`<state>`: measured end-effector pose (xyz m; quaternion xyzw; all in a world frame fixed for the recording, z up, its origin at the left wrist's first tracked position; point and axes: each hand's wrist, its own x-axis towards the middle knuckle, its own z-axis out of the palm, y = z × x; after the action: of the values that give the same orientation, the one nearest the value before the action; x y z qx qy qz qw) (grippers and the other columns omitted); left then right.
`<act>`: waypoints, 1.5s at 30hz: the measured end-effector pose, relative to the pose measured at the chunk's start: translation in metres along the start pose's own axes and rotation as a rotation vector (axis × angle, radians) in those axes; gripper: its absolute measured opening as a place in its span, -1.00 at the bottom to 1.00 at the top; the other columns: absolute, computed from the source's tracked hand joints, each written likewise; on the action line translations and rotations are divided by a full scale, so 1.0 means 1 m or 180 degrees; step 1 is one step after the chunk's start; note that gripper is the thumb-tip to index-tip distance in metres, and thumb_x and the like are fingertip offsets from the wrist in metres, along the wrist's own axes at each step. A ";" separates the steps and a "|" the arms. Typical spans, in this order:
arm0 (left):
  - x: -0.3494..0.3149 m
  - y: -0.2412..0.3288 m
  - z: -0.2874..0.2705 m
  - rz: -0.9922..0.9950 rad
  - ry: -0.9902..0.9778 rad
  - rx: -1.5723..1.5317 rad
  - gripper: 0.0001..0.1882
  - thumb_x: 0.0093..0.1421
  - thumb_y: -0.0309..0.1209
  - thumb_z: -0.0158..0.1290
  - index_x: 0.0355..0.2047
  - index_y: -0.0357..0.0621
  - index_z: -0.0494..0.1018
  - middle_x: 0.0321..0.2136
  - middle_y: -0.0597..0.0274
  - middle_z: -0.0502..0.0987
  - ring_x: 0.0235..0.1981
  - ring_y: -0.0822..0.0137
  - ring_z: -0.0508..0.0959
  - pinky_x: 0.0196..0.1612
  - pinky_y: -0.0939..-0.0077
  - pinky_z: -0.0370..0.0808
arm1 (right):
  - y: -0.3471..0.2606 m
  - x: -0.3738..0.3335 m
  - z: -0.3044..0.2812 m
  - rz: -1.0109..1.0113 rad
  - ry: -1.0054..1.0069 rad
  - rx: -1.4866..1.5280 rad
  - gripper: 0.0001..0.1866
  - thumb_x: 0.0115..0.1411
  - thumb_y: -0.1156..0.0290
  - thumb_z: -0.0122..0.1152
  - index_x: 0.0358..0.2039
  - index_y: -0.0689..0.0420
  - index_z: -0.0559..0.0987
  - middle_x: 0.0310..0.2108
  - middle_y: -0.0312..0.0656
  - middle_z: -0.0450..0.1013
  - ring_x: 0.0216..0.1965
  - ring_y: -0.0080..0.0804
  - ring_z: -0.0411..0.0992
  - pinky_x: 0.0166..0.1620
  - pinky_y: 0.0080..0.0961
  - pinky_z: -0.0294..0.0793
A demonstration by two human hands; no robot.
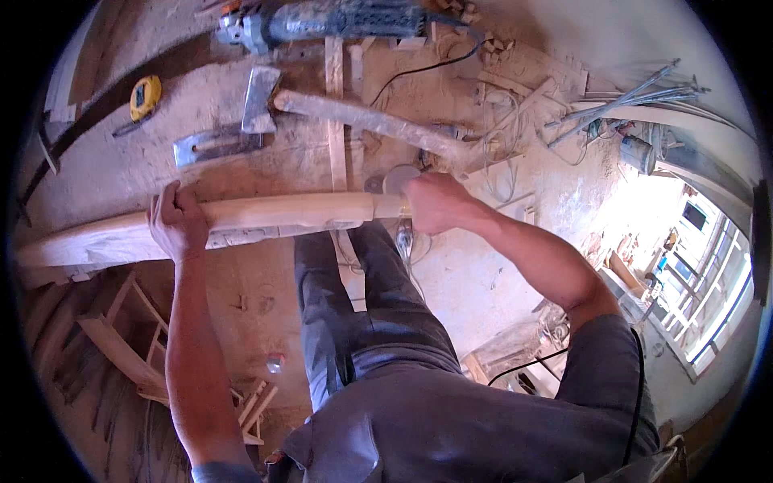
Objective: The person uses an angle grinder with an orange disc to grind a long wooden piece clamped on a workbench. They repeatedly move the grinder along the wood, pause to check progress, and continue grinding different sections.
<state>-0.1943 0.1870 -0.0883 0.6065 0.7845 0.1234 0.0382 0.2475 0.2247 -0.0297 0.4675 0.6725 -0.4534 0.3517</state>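
A long, pale, shaped wooden piece (282, 211) lies crosswise in front of me along the near edge of a dusty workbench, a stepped, narrower part at its right end. My left hand (177, 224) is closed over its left half, fingers bent across the top. At the narrow end, my right hand (439, 203) makes a fist that seems to grip it; the palm side is hidden. A round, greyish disc (400, 179) shows right beside that fist, and I cannot tell whether the hand touches it.
Beyond the wood lie an axe (354, 119) with a wooden handle, a flat slotted metal blade (217, 148), a yellow tape measure (145, 97) and a corded blue-grey power tool (338, 20). Metal rods (636, 101) stick out at right. A wooden frame (121, 350) stands low at left.
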 end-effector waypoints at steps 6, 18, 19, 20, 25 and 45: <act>0.009 0.001 -0.001 -0.0007 -0.0220 0.0148 -0.82 0.28 -0.38 0.07 -0.31 -0.10 0.66 -0.36 0.11 0.67 -0.25 0.05 0.64 -0.07 0.12 0.48 | -0.003 -0.008 0.032 -0.0054 0.1253 -0.0099 -0.69 -0.06 0.48 0.36 -0.24 0.22 0.64 -0.39 0.14 0.63 -0.28 0.14 0.67 -0.19 0.00 0.66; 0.006 -0.005 0.005 0.0112 0.0065 -0.0084 -0.79 0.26 -0.42 0.06 -0.22 -0.09 0.69 -0.34 0.13 0.69 -0.26 0.08 0.64 -0.04 0.19 0.49 | -0.001 0.000 0.009 -0.0038 0.0273 0.0030 -0.47 -0.21 0.41 0.58 -0.14 0.22 0.68 -0.30 0.09 0.67 -0.20 0.05 0.67 -0.16 -0.09 0.65; 0.005 -0.003 0.003 0.0100 0.0101 -0.0098 -0.79 0.26 -0.42 0.06 -0.22 -0.09 0.70 -0.34 0.12 0.68 -0.26 0.08 0.64 -0.03 0.19 0.49 | 0.004 0.005 0.006 -0.0098 0.0070 0.0102 -0.46 -0.23 0.42 0.58 -0.13 0.21 0.69 -0.30 0.10 0.67 -0.21 0.06 0.67 -0.17 -0.09 0.65; 0.002 -0.001 0.002 0.0094 0.0136 -0.0113 -0.79 0.25 -0.42 0.07 -0.23 -0.09 0.70 -0.34 0.12 0.68 -0.26 0.08 0.64 -0.03 0.19 0.49 | 0.009 0.010 0.002 -0.0154 -0.0132 0.0178 -0.44 -0.24 0.43 0.59 -0.11 0.20 0.70 -0.30 0.11 0.67 -0.21 0.07 0.67 -0.17 -0.09 0.64; 0.004 0.000 0.000 0.0010 -0.0010 -0.0048 -0.78 0.25 -0.41 0.07 -0.23 -0.07 0.70 -0.37 0.10 0.66 -0.25 0.04 0.64 -0.02 0.17 0.49 | 0.009 0.017 -0.013 0.0028 -0.1048 0.0744 -0.52 -0.23 0.48 0.51 -0.18 0.23 0.67 -0.34 0.12 0.66 -0.21 0.05 0.66 -0.20 -0.11 0.62; 0.006 -0.025 0.001 0.0139 -0.0128 -0.0102 -0.74 0.24 -0.38 0.02 -0.23 -0.14 0.70 -0.27 0.02 0.69 -0.19 -0.04 0.64 -0.01 0.12 0.51 | 0.004 -0.006 0.022 -0.0573 0.1068 0.0277 -0.70 -0.12 0.57 0.35 -0.28 0.32 0.67 -0.44 0.09 0.63 -0.36 -0.06 0.69 -0.34 -0.10 0.64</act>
<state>-0.2191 0.1869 -0.0943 0.6251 0.7681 0.1246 0.0610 0.2546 0.2029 -0.0334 0.4892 0.7405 -0.4274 0.1721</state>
